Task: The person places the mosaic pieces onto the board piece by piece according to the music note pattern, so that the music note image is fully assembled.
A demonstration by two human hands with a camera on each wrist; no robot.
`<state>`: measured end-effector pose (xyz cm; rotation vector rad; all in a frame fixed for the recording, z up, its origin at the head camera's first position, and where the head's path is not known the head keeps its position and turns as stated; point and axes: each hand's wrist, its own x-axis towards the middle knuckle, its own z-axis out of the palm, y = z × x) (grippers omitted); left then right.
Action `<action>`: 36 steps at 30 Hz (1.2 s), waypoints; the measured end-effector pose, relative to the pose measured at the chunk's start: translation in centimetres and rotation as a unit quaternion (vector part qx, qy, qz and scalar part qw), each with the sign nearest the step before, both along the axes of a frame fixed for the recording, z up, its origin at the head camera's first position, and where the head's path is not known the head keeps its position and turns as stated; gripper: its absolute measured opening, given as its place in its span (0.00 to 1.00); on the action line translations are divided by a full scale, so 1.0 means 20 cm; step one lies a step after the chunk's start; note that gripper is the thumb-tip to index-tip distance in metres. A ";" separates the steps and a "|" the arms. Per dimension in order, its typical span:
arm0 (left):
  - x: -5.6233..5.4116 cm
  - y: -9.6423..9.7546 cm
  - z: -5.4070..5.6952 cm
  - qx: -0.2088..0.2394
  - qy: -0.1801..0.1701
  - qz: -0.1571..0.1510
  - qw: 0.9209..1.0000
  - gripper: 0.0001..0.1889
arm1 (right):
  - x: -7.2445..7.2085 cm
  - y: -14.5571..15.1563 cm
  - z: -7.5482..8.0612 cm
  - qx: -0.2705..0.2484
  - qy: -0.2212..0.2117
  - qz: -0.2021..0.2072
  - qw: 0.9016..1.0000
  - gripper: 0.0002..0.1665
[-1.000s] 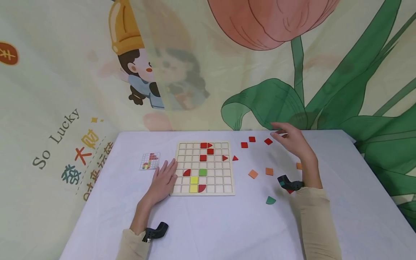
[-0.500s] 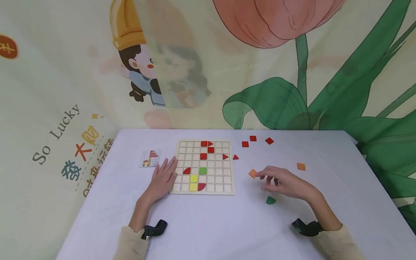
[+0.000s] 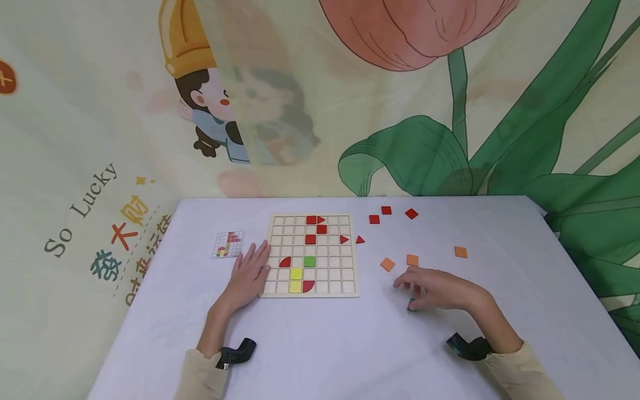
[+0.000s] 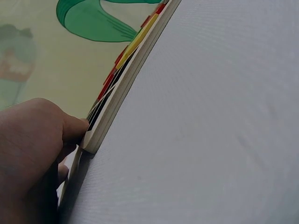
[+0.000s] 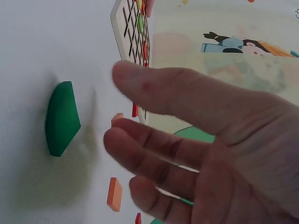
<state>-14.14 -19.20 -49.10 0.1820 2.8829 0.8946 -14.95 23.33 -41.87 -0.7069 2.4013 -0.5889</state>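
My left hand rests with straight fingers on the left edge of a wooden grid board; in the left wrist view its thumb touches the board's corner. Several red, yellow and green pieces lie in the board's cells. Over a green quarter-circle piece hovers my right hand, fingers loosely bent and thumb apart. The right wrist view shows a gap between the fingertips and that piece. In the head view the thumb side of the hand hides most of it.
A pattern card lies left of the board. To the right are loose orange squares, red squares and a red triangle. A printed cloth hangs behind the white table.
My right hand has come from the table's far right side toward me, past the orange squares, to above the green quarter-circle piece. My left hand stays on the board's edge.
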 end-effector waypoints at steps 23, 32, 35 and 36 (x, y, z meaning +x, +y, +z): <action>0.00 -0.01 0.00 -0.005 0.004 -0.004 1.000 0.30 | -0.03 -0.01 -0.09 0.006 0.048 0.007 0.999 0.12; 0.00 -0.01 0.00 -0.006 0.007 0.001 1.000 0.30 | -0.06 -0.05 -0.12 -0.047 0.044 0.029 0.998 0.11; 0.00 -0.01 0.00 -0.004 0.006 -0.001 1.000 0.30 | -0.08 -0.09 -0.13 -0.102 0.056 0.038 0.992 0.09; 0.00 -0.01 0.00 -0.005 0.005 -0.001 1.000 0.30 | -0.08 -0.12 -0.13 -0.128 0.061 0.042 0.989 0.09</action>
